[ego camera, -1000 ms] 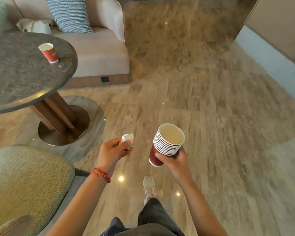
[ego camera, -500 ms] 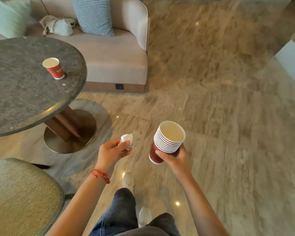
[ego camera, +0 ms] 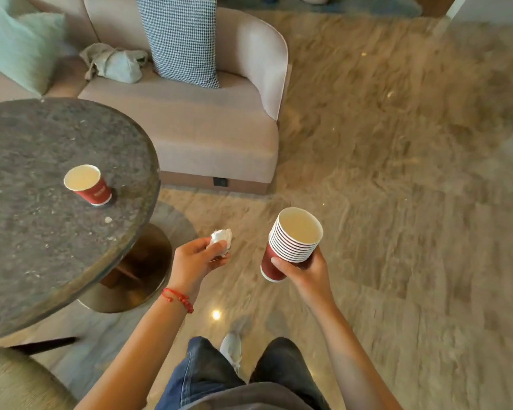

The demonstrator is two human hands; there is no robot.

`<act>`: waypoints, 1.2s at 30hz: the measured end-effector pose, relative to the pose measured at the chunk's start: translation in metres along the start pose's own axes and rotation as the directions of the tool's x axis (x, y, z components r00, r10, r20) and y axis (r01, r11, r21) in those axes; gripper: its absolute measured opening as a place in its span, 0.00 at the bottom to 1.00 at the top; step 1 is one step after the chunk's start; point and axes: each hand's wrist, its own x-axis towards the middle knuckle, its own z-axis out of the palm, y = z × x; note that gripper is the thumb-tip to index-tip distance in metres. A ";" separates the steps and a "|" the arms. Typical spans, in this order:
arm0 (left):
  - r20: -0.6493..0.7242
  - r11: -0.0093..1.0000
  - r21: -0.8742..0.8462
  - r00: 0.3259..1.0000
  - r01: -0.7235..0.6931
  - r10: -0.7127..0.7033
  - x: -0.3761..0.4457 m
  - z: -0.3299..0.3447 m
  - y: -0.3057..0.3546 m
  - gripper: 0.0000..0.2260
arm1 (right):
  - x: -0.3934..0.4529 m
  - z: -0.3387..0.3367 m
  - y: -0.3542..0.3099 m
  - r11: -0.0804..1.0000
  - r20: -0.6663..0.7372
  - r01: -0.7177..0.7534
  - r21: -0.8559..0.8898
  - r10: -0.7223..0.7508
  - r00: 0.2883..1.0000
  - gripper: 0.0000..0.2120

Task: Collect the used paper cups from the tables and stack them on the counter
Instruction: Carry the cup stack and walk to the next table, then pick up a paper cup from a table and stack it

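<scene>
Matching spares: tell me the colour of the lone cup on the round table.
Red outside with a white rim and pale inside, seen in the head view: the cup.

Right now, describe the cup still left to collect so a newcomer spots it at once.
Find the dark round table in front of the beige sofa. The single red paper cup stands upright on it, alone, unlike the nested stack of cups in the right hand.

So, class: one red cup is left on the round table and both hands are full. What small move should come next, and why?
Probably bring the stack of cups in the right hand over to the table and nest the lone red cup into it. The cup stands upright near the table's edge, to the left of the hands, and the left hand grips a crumpled tissue, so a free grasp looks awkward.
</scene>
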 end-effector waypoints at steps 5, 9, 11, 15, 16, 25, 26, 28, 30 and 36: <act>-0.062 1.000 -0.013 0.998 -0.023 0.022 0.047 0.005 0.027 0.03 | 0.064 0.018 -0.013 1.000 0.063 -0.001 -0.023 0.002 0.998 0.36; -0.154 0.997 -0.070 0.988 -0.040 0.029 0.082 0.011 0.044 0.03 | 0.124 0.034 -0.026 0.999 0.159 0.012 -0.041 -0.005 0.987 0.33; -0.212 0.995 -0.085 0.977 -0.049 0.030 0.099 0.013 0.054 0.04 | 0.156 0.042 -0.034 0.998 0.222 0.028 -0.054 -0.015 0.975 0.34; -0.365 0.992 -0.119 0.931 -0.048 0.001 0.127 0.016 0.070 0.06 | 0.219 0.062 -0.054 0.995 0.389 0.064 -0.077 -0.029 0.921 0.36; -0.406 0.989 -0.141 0.914 -0.049 -0.012 0.132 0.015 0.073 0.06 | 0.232 0.068 -0.059 0.994 0.433 0.070 -0.086 -0.026 0.901 0.36; -0.639 0.929 -0.318 0.766 -0.187 -0.064 0.136 -0.005 0.088 0.05 | 0.298 0.142 -0.084 0.976 0.730 0.169 -0.138 -0.015 0.684 0.39; -0.672 0.920 -0.334 0.736 -0.206 -0.079 0.133 -0.011 0.088 0.05 | 0.299 0.154 -0.085 0.972 0.759 0.183 -0.147 -0.008 0.651 0.40; -0.720 0.907 -0.353 0.686 -0.231 -0.105 0.129 -0.022 0.087 0.04 | 0.300 0.177 -0.086 0.966 0.804 0.202 -0.159 0.008 0.594 0.40; -0.755 0.900 -0.358 0.644 -0.250 -0.121 0.125 -0.035 0.085 0.03 | 0.298 0.200 -0.086 0.964 0.842 0.212 -0.163 0.024 0.540 0.41; -0.821 0.875 -0.362 0.554 -0.322 -0.136 0.120 -0.085 0.079 0.04 | 0.283 0.274 -0.092 0.962 0.911 0.238 -0.131 0.022 0.412 0.41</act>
